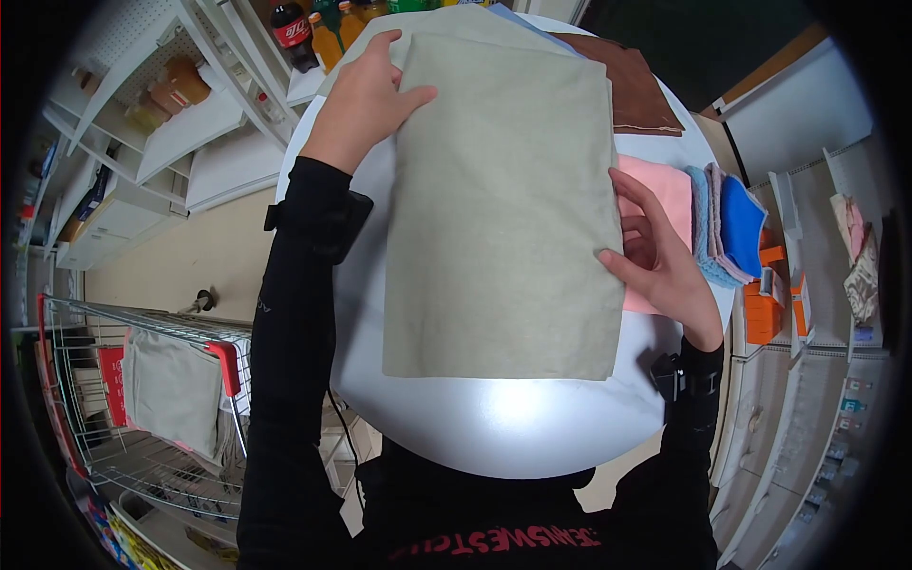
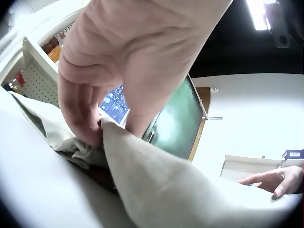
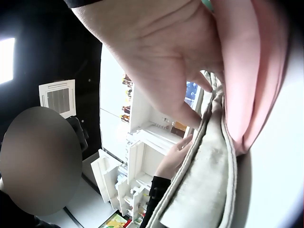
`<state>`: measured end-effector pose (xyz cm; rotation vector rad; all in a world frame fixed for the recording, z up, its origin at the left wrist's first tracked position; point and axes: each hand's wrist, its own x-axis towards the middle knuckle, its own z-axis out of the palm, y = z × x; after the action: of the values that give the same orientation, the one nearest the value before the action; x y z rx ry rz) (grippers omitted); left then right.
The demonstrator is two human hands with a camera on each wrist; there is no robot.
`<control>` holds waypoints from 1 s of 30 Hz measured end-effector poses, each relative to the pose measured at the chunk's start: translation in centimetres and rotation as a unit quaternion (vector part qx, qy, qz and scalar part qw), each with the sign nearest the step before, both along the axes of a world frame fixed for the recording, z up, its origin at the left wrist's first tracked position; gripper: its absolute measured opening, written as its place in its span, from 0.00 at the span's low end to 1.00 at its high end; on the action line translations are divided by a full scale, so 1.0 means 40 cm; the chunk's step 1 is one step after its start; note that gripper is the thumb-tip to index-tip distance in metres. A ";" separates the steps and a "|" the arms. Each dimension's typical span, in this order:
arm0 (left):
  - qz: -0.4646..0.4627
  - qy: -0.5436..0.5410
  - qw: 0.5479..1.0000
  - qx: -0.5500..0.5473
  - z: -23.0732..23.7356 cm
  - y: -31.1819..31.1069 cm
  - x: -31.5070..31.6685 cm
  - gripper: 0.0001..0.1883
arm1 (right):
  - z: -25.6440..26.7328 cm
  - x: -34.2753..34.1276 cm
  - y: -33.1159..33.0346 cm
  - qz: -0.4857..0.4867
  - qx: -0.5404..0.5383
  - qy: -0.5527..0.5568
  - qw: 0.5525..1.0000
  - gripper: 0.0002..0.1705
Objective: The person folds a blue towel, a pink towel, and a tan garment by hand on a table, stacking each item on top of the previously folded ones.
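Note:
A pale grey-green cloth, folded into a large rectangle, lies in front of me over the round white table. At its upper left edge my left hand pinches the fabric, thumb on top. The left wrist view shows that edge of cloth lifted between thumb and fingers. My right hand grips the right edge, its thumb over the cloth. In the right wrist view, several layers of the fold show at the right hand, with pink fabric close beside them.
Pink cloth lies partly under the right hand. Beyond it are folded towels and a brown cloth. A wire shopping cart holding cloths stands at left. Drink bottles and white shelving are at upper left.

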<state>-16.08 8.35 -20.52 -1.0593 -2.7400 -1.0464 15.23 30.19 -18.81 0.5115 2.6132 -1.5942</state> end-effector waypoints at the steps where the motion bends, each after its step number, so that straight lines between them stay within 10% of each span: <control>1: 0.002 0.000 1.000 0.002 0.001 0.001 0.011 0.50 | -0.001 -0.001 -0.003 0.000 0.001 0.000 1.000 0.50; 13: -0.023 0.010 0.999 -0.024 -0.009 -0.021 0.010 0.46 | -0.025 -0.014 -0.006 -0.051 0.094 0.010 0.994 0.20; 16: -0.024 0.025 0.999 -0.006 -0.012 -0.020 0.012 0.45 | -0.022 -0.009 0.011 -0.013 -0.018 0.035 0.999 0.15; 21: -0.015 0.016 1.000 -0.019 0.007 -0.013 0.024 0.42 | 0.014 -0.008 -0.026 -0.036 0.078 -0.048 0.995 0.20; 25: -0.032 0.068 0.997 0.001 0.000 -0.019 0.026 0.41 | 0.056 -0.005 -0.079 -0.079 0.222 0.162 0.958 0.29; 28: -0.097 0.233 0.965 0.068 -0.018 -0.009 0.033 0.40 | 0.102 0.004 -0.095 0.217 0.402 0.092 0.885 0.39; 30: -0.253 0.202 0.946 0.009 -0.004 0.013 0.061 0.42 | 0.088 0.004 -0.098 0.239 0.383 0.055 0.891 0.40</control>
<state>-13.62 8.87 -20.66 -1.8004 -2.1781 -0.7648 15.38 26.25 -15.30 -0.2329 3.0421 -0.4295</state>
